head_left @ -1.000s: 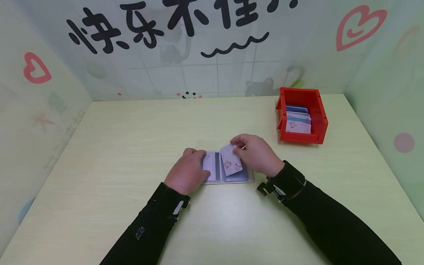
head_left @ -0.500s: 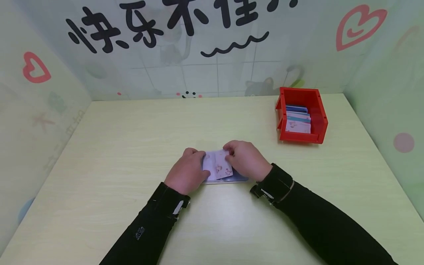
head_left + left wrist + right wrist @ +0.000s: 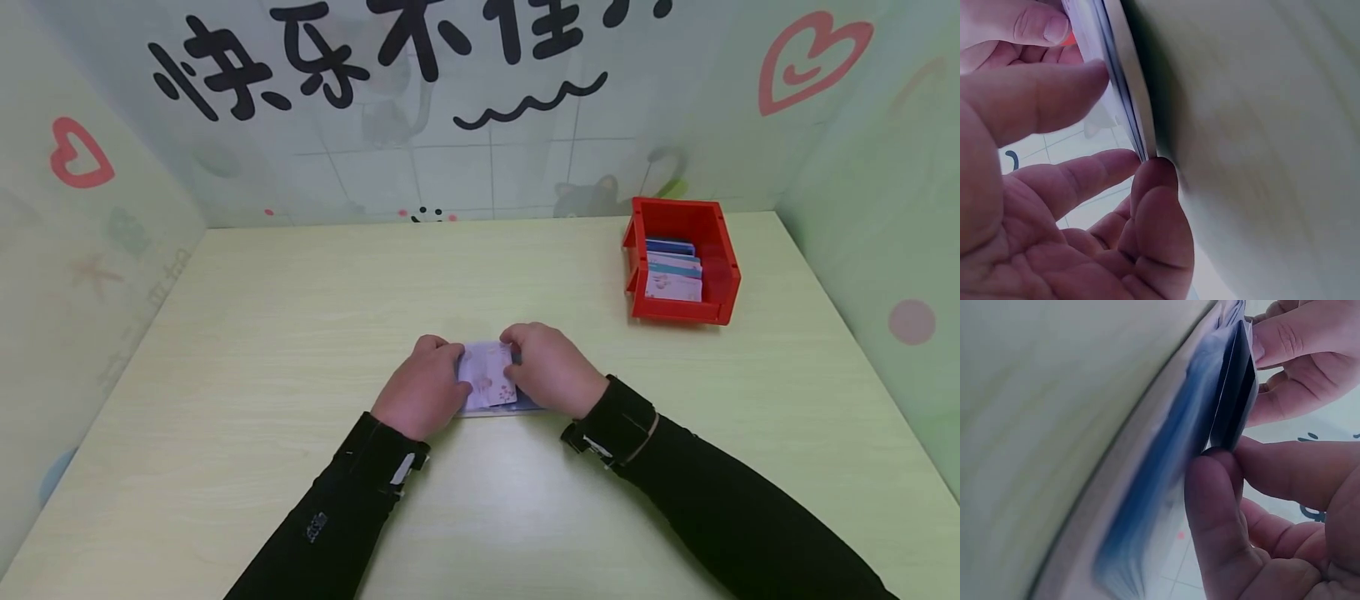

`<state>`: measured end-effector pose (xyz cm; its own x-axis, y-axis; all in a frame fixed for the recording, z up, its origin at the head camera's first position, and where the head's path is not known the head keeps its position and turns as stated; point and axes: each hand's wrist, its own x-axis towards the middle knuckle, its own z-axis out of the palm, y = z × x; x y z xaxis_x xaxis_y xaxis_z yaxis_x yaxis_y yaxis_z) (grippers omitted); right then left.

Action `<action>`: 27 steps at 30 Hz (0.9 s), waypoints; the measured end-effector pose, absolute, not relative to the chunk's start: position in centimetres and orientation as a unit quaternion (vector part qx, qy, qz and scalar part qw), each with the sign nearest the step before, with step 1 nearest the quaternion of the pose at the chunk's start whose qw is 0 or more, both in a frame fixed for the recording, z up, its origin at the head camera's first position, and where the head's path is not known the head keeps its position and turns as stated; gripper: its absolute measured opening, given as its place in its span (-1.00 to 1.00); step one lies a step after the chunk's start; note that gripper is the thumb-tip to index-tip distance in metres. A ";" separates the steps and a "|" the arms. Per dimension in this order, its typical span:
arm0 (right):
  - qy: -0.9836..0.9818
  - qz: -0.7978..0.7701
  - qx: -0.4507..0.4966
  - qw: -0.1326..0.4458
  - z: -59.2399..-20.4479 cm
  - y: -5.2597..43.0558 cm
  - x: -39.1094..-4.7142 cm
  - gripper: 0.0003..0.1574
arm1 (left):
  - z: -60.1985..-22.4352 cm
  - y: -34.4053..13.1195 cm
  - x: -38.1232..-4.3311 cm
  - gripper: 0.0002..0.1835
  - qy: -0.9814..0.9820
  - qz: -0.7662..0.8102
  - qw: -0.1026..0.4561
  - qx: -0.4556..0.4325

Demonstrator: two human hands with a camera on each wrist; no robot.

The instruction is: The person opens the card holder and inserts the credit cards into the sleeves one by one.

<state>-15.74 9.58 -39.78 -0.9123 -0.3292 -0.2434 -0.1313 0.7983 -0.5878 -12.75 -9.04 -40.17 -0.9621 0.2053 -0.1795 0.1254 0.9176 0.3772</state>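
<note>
A card holder (image 3: pixel 487 412) with clear sleeves lies spread on the table in the head view. My left hand (image 3: pixel 422 388) grips its left edge; in the left wrist view the thumb presses the upper face and fingertips sit at the rim of the layered pages (image 3: pixel 1127 81). My right hand (image 3: pixel 553 368) pinches a pink-white card (image 3: pixel 501 377) with a flower print, which overlaps the left page of the holder. From the right wrist view, the card's dark back (image 3: pixel 1235 394) stands tilted over the blue sleeve stack (image 3: pixel 1154 469). The card's left edge is at the left page's sleeve.
A red bin (image 3: pixel 678 312) stands at the back right of the pale table (image 3: pixel 300 300), with several cards (image 3: pixel 673 287) inside. Printed walls (image 3: pixel 450 175) border the table at the back and both sides.
My right hand has moved left with the card, from over the holder's right page to over its left page. The left hand keeps its grip in the same place.
</note>
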 end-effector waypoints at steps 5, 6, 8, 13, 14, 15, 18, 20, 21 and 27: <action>0.932 -0.293 -0.126 0.171 -39.8 9.5 -15.6 -0.44 | -40.1 -9.0 -12.7 -0.47 0.973 0.185 0.108 0.088; 0.932 -0.293 -0.126 0.172 -39.8 9.4 -15.5 -0.43 | -40.1 -9.0 -12.7 -0.47 0.973 0.186 0.109 0.088; 0.932 -0.292 -0.124 0.176 -39.7 9.4 -15.4 -0.43 | -40.1 -9.0 -12.7 -0.48 0.972 0.187 0.110 0.089; 0.934 -0.285 -0.124 0.179 -39.6 9.3 -15.1 -0.43 | -40.1 -9.0 -12.8 -0.48 0.972 0.188 0.112 0.090; 0.934 -0.284 -0.124 0.179 -39.6 9.2 -15.1 -0.43 | -40.1 -9.0 -12.8 -0.48 0.972 0.187 0.112 0.090; 0.933 -0.284 -0.125 0.180 -39.5 9.2 -15.0 -0.43 | -40.1 -9.0 -12.8 -0.48 0.972 0.186 0.111 0.091; 0.933 -0.283 -0.129 0.181 -39.5 9.2 -14.9 -0.44 | -40.1 -9.0 -12.8 -0.49 0.973 0.181 0.107 0.095; 0.934 -0.281 -0.134 0.178 -39.6 9.1 -14.8 -0.44 | -40.1 -8.9 -12.8 -0.48 0.973 0.178 0.107 0.097; 0.934 -0.281 -0.136 0.176 -39.6 9.1 -14.8 -0.45 | -40.1 -8.9 -12.8 -0.48 0.973 0.177 0.108 0.097; 0.933 -0.284 -0.146 0.168 -39.6 8.9 -14.4 -0.47 | -40.0 -8.8 -12.7 -0.48 0.973 0.176 0.112 0.094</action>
